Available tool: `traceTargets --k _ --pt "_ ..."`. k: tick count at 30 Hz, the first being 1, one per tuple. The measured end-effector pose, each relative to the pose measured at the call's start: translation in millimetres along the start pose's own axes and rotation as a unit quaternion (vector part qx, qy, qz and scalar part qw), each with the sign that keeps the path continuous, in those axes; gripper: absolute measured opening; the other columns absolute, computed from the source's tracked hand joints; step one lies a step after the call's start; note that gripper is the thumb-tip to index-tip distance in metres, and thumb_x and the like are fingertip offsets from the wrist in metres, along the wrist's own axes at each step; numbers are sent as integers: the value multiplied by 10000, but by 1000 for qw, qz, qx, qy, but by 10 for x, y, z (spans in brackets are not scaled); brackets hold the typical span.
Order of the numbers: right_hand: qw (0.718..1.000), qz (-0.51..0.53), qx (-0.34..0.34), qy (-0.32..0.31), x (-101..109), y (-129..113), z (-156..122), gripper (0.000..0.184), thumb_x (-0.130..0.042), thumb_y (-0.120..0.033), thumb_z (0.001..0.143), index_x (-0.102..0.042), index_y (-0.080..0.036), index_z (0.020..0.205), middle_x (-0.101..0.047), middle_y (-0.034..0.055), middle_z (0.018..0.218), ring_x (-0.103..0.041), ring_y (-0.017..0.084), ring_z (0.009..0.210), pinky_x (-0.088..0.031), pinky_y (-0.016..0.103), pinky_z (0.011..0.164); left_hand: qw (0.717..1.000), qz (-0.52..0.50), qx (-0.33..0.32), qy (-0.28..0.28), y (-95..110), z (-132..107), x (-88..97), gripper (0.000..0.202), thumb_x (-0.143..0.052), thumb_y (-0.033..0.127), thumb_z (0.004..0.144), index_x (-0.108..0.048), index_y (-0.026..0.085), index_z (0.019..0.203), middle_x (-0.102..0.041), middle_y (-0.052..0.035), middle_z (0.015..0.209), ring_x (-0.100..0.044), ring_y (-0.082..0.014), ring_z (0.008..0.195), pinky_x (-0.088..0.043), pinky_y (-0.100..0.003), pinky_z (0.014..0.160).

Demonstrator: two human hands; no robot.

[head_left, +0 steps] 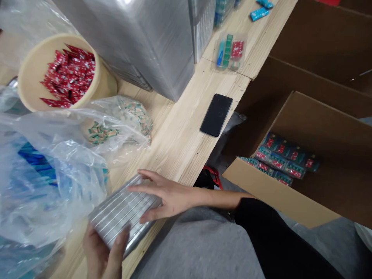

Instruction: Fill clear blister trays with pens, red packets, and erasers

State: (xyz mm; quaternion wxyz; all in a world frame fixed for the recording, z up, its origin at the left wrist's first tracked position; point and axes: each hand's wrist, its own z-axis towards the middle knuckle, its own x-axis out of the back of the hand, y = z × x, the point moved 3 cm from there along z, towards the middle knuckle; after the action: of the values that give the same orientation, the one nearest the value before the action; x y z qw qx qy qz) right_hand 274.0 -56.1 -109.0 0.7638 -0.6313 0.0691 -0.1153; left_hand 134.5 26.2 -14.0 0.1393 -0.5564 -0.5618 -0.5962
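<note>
A stack of nested clear plastic trays point(120, 217) lies tilted across the table's near edge, its ribbed side facing up. My left hand point(101, 255) grips the lower-left end, thumb on top and fingers beneath. Over the right end is my right hand point(171, 197), fingers stretched and spread, thumb apart; whether it presses on the stack is hard to tell. Left of the stack, a clear plastic bag point(58, 193) holds blue items. Beyond it, another clear bag point(128, 116) contains small green-and-beige packets point(101, 133).
A cream bucket point(106, 79) holds red sachets point(69, 75). Tall stacked plastic trays point(171, 58) stand at the back. A black phone point(216, 115) and a filled clear pack point(231, 53) lie on the wooden table point(174, 128). At right, a cardboard box point(328, 131) contains several filled packs point(279, 161).
</note>
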Motion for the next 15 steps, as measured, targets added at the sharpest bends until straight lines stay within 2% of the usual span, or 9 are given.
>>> traceTargets --k 3,5,6,7,9,10,11,13,15 --pt "994 -95 13 54 159 130 -109 680 -603 -541 849 -467 -151 1389 -324 192 1520 -262 201 1459 -341 352 1140 1000 22 -1 -6 97 12 2 617 -619 561 795 -547 228 1308 -556 -76 1292 -476 -321 1243 -530 -394 922" --pt "964 -212 -25 158 470 290 -251 597 -527 -546 898 -496 -170 1361 -362 168 1509 -283 209 1449 -316 412 1156 1000 19 11 -6 105 5 6 604 -590 557 817 -527 227 1318 -583 -78 1240 -507 -314 1195 -539 -402 887" --pt "928 -282 -69 234 683 381 -351 553 -487 -528 925 -505 -176 1352 -359 165 1513 -283 228 1447 -273 466 1170 1000 12 17 -1 94 3 8 590 -570 549 835 -513 230 1328 -598 -76 1205 -535 -302 1153 -544 -401 868" --pt "874 -348 -125 314 912 470 -468 525 -467 -517 937 -516 -186 1342 -354 161 1516 -277 258 1448 -214 532 1179 1000 2 22 5 78 4 7 574 -557 540 849 -504 232 1331 -610 -73 1169 -564 -288 1103 -547 -396 854" --pt "769 -439 -225 406 1311 627 -696 508 -468 -520 933 -531 -211 1331 -334 151 1528 -241 318 1455 -141 621 1163 999 -29 26 8 43 21 -13 559 -553 535 855 -500 230 1321 -627 -69 1103 -604 -263 1007 -552 -385 829" --pt "732 -467 -261 423 1460 692 -787 500 -469 -522 930 -552 -210 1312 -329 157 1531 -236 340 1453 -124 641 1156 998 -48 26 -1 31 37 -32 572 -566 544 843 -504 222 1312 -631 -69 1072 -613 -256 969 -550 -386 829" --pt "707 -487 -287 424 1568 749 -856 488 -467 -524 929 -576 -207 1285 -332 161 1529 -241 354 1448 -120 649 1150 998 -65 25 -10 26 56 -53 597 -582 558 826 -505 213 1307 -633 -70 1055 -617 -255 947 -544 -392 843" --pt "688 -514 -310 409 1670 834 -932 472 -453 -524 933 -610 -200 1237 -346 168 1521 -269 358 1435 -135 642 1150 996 -81 17 -21 40 90 -89 664 -596 597 795 -498 195 1315 -629 -81 1083 -614 -268 976 -519 -418 904" --pt "683 -530 -307 398 1662 883 -952 465 -437 -526 938 -608 -213 1236 -355 158 1518 -291 338 1429 -153 627 1152 997 -69 6 -17 78 106 -110 705 -595 624 781 -499 188 1326 -618 -95 1164 -588 -298 1079 -490 -440 966"
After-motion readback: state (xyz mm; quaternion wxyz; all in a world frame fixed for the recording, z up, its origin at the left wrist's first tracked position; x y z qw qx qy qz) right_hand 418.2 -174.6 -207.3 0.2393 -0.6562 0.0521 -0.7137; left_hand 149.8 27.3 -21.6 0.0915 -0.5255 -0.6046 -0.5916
